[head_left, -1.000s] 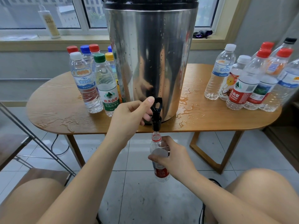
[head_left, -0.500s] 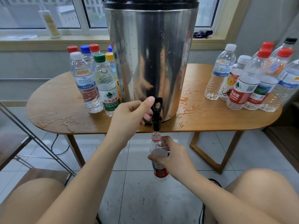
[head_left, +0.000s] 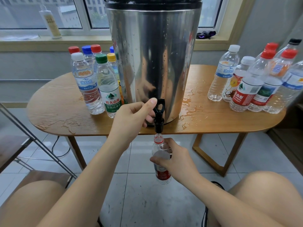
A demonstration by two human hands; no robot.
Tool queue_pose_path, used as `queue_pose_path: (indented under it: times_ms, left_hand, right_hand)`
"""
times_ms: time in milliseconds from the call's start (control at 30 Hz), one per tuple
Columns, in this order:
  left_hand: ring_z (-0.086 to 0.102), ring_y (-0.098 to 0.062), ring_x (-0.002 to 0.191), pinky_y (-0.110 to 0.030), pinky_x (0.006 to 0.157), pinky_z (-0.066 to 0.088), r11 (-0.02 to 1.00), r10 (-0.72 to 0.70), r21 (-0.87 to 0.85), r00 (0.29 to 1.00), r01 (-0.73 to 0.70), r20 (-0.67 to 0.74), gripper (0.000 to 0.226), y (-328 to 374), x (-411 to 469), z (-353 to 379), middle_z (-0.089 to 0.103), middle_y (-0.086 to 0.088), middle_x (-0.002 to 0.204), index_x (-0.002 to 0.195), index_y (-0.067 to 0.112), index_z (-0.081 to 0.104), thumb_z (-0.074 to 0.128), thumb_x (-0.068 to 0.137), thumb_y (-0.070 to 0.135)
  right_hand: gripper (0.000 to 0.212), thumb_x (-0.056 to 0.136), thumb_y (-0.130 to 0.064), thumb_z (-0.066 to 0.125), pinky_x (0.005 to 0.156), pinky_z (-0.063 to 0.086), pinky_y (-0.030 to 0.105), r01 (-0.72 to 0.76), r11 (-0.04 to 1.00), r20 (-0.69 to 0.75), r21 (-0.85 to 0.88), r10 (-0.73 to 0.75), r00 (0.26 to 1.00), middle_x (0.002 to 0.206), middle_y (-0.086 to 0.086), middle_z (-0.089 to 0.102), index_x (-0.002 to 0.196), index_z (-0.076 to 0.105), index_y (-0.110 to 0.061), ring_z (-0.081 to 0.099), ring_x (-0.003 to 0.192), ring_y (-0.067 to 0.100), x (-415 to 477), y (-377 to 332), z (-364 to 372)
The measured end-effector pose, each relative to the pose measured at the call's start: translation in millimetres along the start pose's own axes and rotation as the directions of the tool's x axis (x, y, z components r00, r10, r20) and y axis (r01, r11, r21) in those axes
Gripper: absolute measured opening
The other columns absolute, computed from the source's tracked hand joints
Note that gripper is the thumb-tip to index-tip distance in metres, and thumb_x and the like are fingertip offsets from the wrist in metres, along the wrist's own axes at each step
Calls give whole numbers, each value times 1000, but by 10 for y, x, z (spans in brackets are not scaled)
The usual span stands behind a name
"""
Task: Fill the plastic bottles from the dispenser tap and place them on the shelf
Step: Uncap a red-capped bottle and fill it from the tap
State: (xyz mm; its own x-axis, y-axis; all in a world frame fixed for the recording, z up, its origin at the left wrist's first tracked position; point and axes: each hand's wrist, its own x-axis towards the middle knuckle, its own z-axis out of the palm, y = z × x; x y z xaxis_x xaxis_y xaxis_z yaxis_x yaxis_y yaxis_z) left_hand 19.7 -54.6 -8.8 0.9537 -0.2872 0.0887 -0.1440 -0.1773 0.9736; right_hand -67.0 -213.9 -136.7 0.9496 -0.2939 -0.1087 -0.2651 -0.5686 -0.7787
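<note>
A tall steel dispenser (head_left: 154,59) stands on the wooden table (head_left: 55,118), its black tap (head_left: 158,114) jutting over the front edge. My left hand (head_left: 132,119) grips the tap lever, thumb against its top. Right under the spout my right hand (head_left: 174,161) holds an uncapped red-labelled bottle (head_left: 161,173) upright, fingers wrapped round its upper body. A thin stream of water runs into the bottle's neck. Several capped bottles (head_left: 98,82) stand left of the dispenser, and several more capped bottles (head_left: 252,82) stand at the right.
Water puddles (head_left: 190,108) lie on the table around the dispenser base. A metal rack leg (head_left: 37,141) slants across the left. My knees fill the bottom corners. A white pump bottle (head_left: 50,18) stands on the windowsill. A cable (head_left: 60,149) runs under the table.
</note>
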Motion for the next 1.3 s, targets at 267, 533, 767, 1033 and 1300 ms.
queue_pose_path:
  times_ms: [267, 533, 767, 1033, 1300]
  left_hand:
    - [62, -9, 65, -19, 61, 44, 1000, 0, 1, 1000, 0, -2, 48, 7, -3, 7, 77, -4, 76, 75, 21, 79, 67, 101, 59]
    - [62, -9, 65, -20, 62, 44, 1000, 12, 10, 1000, -12, -3, 48, 10, -6, 4, 77, -5, 76, 76, 20, 79, 67, 101, 59]
    - [62, -9, 65, -22, 64, 45, 999, 38, 23, 999, -38, -18, 48, 2, -10, 12, 77, -5, 76, 74, 21, 79, 67, 102, 58]
    - [64, -11, 65, -27, 70, 49, 994, 93, 60, 995, -90, -37, 48, -15, -26, 30, 76, -3, 74, 72, 21, 77, 66, 104, 56]
    - [64, -10, 65, -28, 72, 50, 992, 107, 67, 993, -104, -42, 47, -20, -34, 39, 75, -3, 73, 72, 22, 76, 66, 104, 55]
  right_hand:
    - [74, 76, -64, 89, 98, 61, 43, -3, 1000, 3, 3, 3, 1000, 128, -20, 65, 135, 53, -40, 63, 118, 11, -2, -16, -7]
    - [74, 75, -63, 89, 99, 61, 44, -11, 1000, 8, 1, 11, 1000, 129, -19, 65, 135, 53, -39, 63, 119, 12, -8, -24, -14]
    - [78, 76, -61, 90, 101, 60, 46, -28, 1000, 14, -1, 28, 1000, 132, -16, 65, 139, 52, -38, 63, 122, 14, -4, -61, -21]
    - [76, 75, -61, 90, 99, 60, 46, -37, 999, 5, -4, 37, 999, 124, -19, 63, 136, 52, -38, 63, 119, 14, -11, -64, -23]
    - [77, 76, -59, 90, 101, 60, 46, -52, 999, 17, -8, 52, 999, 125, -18, 63, 139, 51, -37, 63, 120, 15, -15, -89, -34]
